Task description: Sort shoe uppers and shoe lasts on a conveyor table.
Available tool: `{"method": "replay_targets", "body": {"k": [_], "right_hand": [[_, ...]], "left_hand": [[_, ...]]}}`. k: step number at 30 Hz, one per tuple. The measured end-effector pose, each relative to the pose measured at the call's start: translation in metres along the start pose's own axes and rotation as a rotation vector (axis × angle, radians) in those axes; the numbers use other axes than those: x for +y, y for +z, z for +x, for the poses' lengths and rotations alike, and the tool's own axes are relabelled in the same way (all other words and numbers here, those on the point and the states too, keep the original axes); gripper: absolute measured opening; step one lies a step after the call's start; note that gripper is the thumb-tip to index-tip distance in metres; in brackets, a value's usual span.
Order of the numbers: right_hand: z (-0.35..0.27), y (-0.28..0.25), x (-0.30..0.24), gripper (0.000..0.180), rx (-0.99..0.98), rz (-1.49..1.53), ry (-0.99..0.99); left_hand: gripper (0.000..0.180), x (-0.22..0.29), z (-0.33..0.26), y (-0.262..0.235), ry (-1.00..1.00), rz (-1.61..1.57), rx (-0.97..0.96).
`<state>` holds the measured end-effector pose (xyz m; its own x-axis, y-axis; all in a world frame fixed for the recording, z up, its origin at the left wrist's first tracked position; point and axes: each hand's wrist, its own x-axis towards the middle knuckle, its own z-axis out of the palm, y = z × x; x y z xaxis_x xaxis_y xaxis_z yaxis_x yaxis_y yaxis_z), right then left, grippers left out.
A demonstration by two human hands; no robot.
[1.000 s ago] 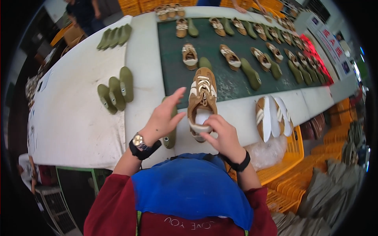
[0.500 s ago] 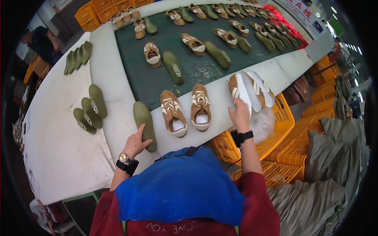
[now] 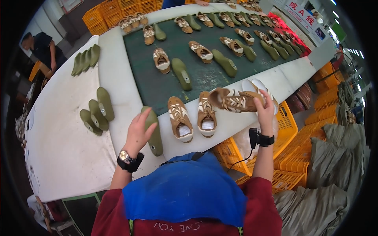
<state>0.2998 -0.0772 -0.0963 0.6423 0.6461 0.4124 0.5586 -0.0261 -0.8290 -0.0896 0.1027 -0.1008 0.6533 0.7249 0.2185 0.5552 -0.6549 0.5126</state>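
- The white counter (image 3: 63, 129) stretches out before me, bending at the rim of my view.
- On it lies the green mat (image 3: 141, 63); the shoes at its far end are too small to make out well.
- Past the counter's near edge sits the yellow crate (image 3: 288, 120), my right forearm crossing in front; the clear plastic (image 3: 242, 139) inside is partly covered.
- The brown shoe (image 3: 238, 101) is up above the counter, laces showing, its sole out of my sight. Half a second ago it lay on its side at the end of the row.
- The white-soled shoes (image 3: 249, 85) behind it are mostly hidden by it.
- The pair of shoes (image 3: 179, 116) stands side by side on the counter, as before.
- Left of them lies a green foot mould (image 3: 154, 137), its upper part overlapped by my hand.
- My right hand (image 3: 266, 112) has its fingers clamped on the shoe's toe end.
- My left hand (image 3: 136, 131) was pressing the mould earlier; now thumb and fingers stand apart, gripping nothing. I can't tell whether they touch it.
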Motion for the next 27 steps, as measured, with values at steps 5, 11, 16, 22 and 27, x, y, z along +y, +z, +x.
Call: {"method": "replay_targets", "body": {"k": [5,11,16,22,27], "right_hand": [[0.015,0.052,-0.046,0.025,-0.252,0.536,0.287],[-0.001,0.128,-0.06,0.029,-0.524,0.563,0.413],[-0.033,0.144,-0.099,0.036,-0.269,0.041,-0.186],[-0.069,0.156,-0.129,0.048,-0.439,-0.084,-0.286],[-0.067,0.158,-0.125,0.035,-0.552,-0.113,-0.398]], "left_hand": [[0.077,0.048,0.033,-0.023,0.139,-0.554,-0.179],[0.077,0.062,0.016,0.001,0.128,-0.632,-0.454],[0.062,0.044,0.005,0.008,0.012,-0.482,-0.057],[0.031,0.045,0.004,0.006,0.025,0.019,0.117],[0.021,0.047,0.003,0.013,0.031,-0.128,0.21]]}}
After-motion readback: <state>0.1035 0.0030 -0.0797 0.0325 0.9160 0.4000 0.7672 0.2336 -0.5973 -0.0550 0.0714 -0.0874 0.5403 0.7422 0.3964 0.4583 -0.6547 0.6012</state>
